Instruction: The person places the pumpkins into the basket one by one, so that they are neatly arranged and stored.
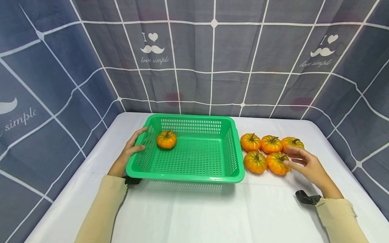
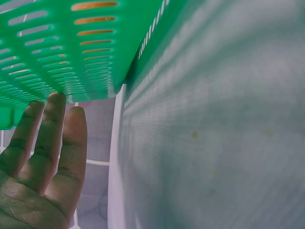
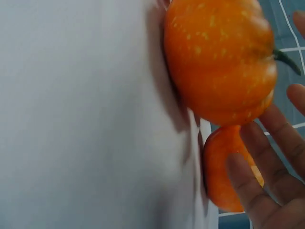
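Observation:
A green plastic basket (image 1: pixel 185 179) with slotted walls sits on the white table, holding one small orange pumpkin (image 1: pixel 166 139) near its back left. The left hand (image 1: pixel 130 150) grips the basket's left rim, its thumb and a finger over the edge; in the left wrist view, straight fingers (image 2: pixel 50 138) reach the outer wall. To the right of the basket, the right hand (image 1: pixel 307 167) reaches over the front right pumpkin (image 1: pixel 277 163), thumb tip at its side. The right wrist view shows its fingers (image 3: pixel 269 162) spread beside this pumpkin (image 3: pixel 219 62), not closed around it.
Other small pumpkins stand close together: front left (image 1: pixel 255 162), back left (image 1: pixel 250 142), back middle (image 1: pixel 271 144) and back right (image 1: pixel 292 143). White cloth covers the table (image 1: pixel 194 212). A grey checked curtain (image 1: pixel 194 57) hangs behind and at both sides.

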